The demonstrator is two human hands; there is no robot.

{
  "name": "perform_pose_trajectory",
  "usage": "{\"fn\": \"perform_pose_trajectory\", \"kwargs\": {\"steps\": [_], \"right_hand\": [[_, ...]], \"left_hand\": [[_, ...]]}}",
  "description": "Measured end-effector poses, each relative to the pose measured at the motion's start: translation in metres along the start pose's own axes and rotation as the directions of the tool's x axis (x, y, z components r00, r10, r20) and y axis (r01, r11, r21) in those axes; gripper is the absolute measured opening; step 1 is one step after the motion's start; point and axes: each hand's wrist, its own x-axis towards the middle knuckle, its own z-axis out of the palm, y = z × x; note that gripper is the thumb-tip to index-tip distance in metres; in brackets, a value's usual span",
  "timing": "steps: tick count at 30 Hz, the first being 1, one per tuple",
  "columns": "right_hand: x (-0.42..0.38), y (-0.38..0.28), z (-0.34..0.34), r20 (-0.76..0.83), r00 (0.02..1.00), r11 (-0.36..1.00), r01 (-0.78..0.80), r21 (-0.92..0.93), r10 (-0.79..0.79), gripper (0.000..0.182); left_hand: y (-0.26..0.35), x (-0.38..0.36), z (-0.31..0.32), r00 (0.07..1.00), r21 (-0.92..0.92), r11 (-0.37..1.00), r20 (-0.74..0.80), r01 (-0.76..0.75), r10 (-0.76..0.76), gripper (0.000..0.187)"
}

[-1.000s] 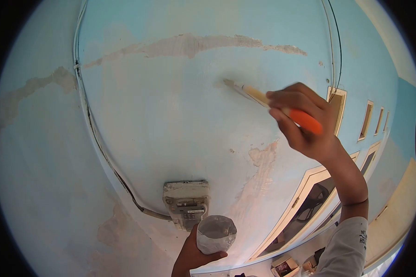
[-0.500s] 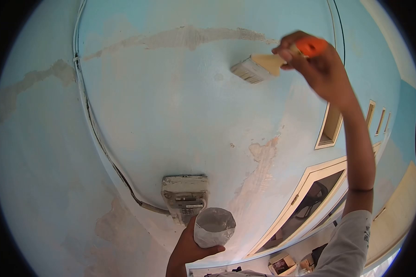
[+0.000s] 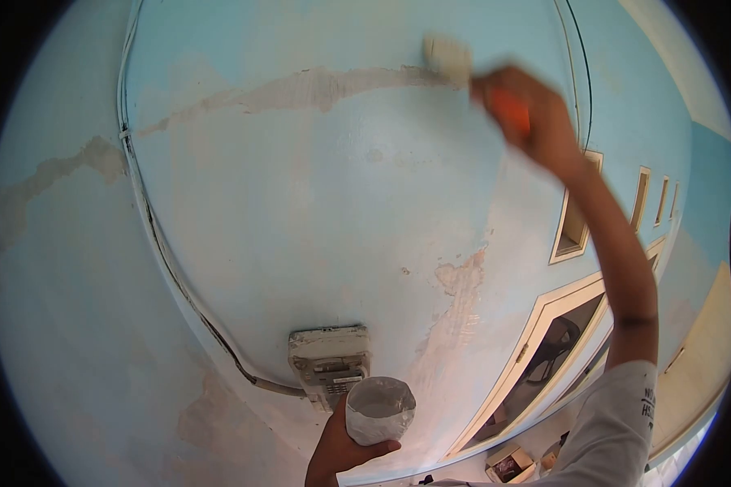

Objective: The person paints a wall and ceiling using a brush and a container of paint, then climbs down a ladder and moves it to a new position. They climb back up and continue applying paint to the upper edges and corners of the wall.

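Note:
In my right hand (image 3: 532,114), raised high at the upper right, is a wide paintbrush (image 3: 449,58) with an orange handle. Both are smeared by motion. The brush head is at the light blue wall (image 3: 317,195), by the right end of a long bare grey patch (image 3: 325,88); whether the bristles touch cannot be made out. Low in the middle, my left hand (image 3: 345,446) is wrapped around a white-smeared paint cup (image 3: 380,410), held upright with its mouth toward me. Whitish liquid seems to be inside.
Behind the cup, an electric meter box (image 3: 329,353) sticks out from the wall, with a cable (image 3: 183,288) running up from it. A framed door (image 3: 536,357) and small windows (image 3: 577,219) are on the right. A cardboard box (image 3: 510,465) stands below.
My right hand has swung the brush upward and slightly left, from the wall below the grey patch to its right end. The cup has shifted slightly down in view.

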Motion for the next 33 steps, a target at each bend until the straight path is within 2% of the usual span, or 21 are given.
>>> {"fn": "perform_pose_trajectory", "kwargs": {"steps": [1, 2, 4, 5, 8, 9, 10, 12, 13, 14, 16, 17, 18, 20, 22, 24, 27, 28, 30, 32, 33], "right_hand": [[-0.033, -0.03, 0.006, 0.039, 0.999, 0.992, -0.015, 0.126, 0.01, 0.016], [-0.059, -0.06, 0.009, 0.171, 0.984, 0.983, 0.014, 0.182, -0.046, 0.016], [-0.089, -0.108, 0.006, 0.341, 0.939, 0.972, -0.049, 0.232, -0.034, 0.017], [-0.085, -0.107, 0.003, 0.344, 0.938, 0.972, -0.046, 0.23, -0.037, 0.017], [-0.064, -0.084, -0.012, 0.271, 0.96, 0.853, -0.202, 0.481, 0.074, 0.012], [-0.056, -0.066, -0.01, 0.189, 0.981, 0.912, -0.119, 0.393, 0.046, 0.006], [-0.051, -0.048, -0.007, 0.161, 0.971, 0.875, -0.228, 0.427, 0.174, 0.005], [-0.038, -0.02, -0.003, 0.007, 0.962, 0.898, -0.258, 0.356, 0.273, 0.008], [-0.031, -0.012, -0.005, -0.063, 0.97, 0.946, -0.214, 0.245, 0.236, 0.008], [-0.026, -0.005, -0.006, -0.062, 0.969, 0.945, -0.217, 0.244, 0.239, 0.008], [-0.019, 0.005, -0.005, -0.287, 0.957, 0.999, -0.048, 0.008, 0.049, 0.007], [-0.02, 0.006, -0.003, -0.322, 0.935, 0.988, -0.143, 0.051, 0.151, 0.013], [-0.026, 0.004, -0.002, -0.32, 0.934, 0.988, -0.148, 0.051, 0.156, 0.013], [-0.042, -0.009, 0.0, -0.227, 0.973, 0.992, 0.022, -0.122, -0.049, 0.021], [-0.066, -0.05, 0.01, -0.003, 1.0, 0.999, -0.012, 0.053, 0.012, 0.027], [-0.094, -0.088, 0.022, 0.08, 0.995, 0.997, 0.056, 0.055, -0.06, 0.025], [-0.111, -0.109, 0.018, 0.199, 0.98, 0.944, -0.049, 0.327, -0.018, 0.023], [-0.105, -0.102, 0.011, 0.197, 0.98, 0.945, -0.048, 0.322, -0.017, 0.023], [-0.08, -0.07, -0.004, 0.176, 0.982, 0.857, -0.15, 0.492, 0.071, 0.022], [-0.049, -0.027, -0.014, 0.107, 0.99, 0.913, -0.125, 0.388, 0.09, 0.015], [-0.035, -0.006, -0.015, 0.099, 0.984, 0.915, -0.176, 0.362, 0.15, 0.013]], "left_hand": [[-0.002, 0.0, -0.001, 1.0, -0.017, 1.0, 0.01, 0.005, -0.005, 0.115], [-0.002, 0.0, -0.002, 1.0, -0.022, 1.0, 0.015, 0.005, -0.004, 0.115], [0.001, -0.001, -0.005, 1.0, -0.023, 1.0, 0.009, 0.009, -0.009, 0.115], [-0.001, 0.0, -0.006, 1.0, -0.026, 1.0, 0.009, 0.007, -0.007, 0.115], [0.001, 0.001, -0.003, 1.0, -0.063, 0.998, 0.028, -0.008, 0.01, 0.115], [0.008, 0.002, -0.002, 1.0, -0.043, 0.999, 0.027, 0.003, -0.002, 0.114], [0.012, 0.004, 0.0, 1.0, -0.023, 1.0, 0.026, 0.008, -0.008, 0.113], [0.015, 0.004, 0.003, 0.999, 0.004, 1.0, 0.039, 0.005, -0.005, 0.112], [0.015, 0.005, 0.004, 0.999, 0.03, 1.0, 0.05, 0.003, -0.005, 0.111], [0.015, 0.005, 0.005, 0.999, 0.031, 1.0, 0.052, 0.005, -0.007, 0.111], [0.013, 0.003, 0.006, 0.997, 0.054, 0.998, 0.067, 0.036, -0.039, 0.111], [0.013, 0.002, 0.005, 0.997, 0.055, 0.998, 0.07, 0.04, -0.044, 0.111], [0.014, 0.0, 0.005, 0.996, 0.028, 0.998, 0.066, 0.055, -0.057, 0.111], [0.01, -0.002, 0.002, 0.995, 0.003, 0.998, 0.064, 0.07, -0.07, 0.111], [-0.006, -0.005, -0.003, 0.999, -0.052, 0.998, 0.042, 0.022, -0.02, 0.111], [-0.009, -0.008, -0.006, 0.999, -0.065, 0.998, 0.028, 0.02, -0.018, 0.111], [-0.001, -0.009, -0.007, 0.999, -0.071, 0.997, 0.019, 0.036, -0.034, 0.109], [0.002, -0.008, -0.008, 0.998, -0.06, 0.997, 0.024, 0.055, -0.053, 0.107], [-0.001, -0.005, -0.007, 0.998, -0.049, 0.998, 0.036, 0.049, -0.047, 0.107], [-0.002, -0.005, -0.004, 0.998, -0.039, 0.998, 0.048, 0.043, -0.041, 0.107], [0.0, -0.005, -0.002, 0.997, -0.049, 0.997, 0.053, 0.057, -0.054, 0.107]]}}
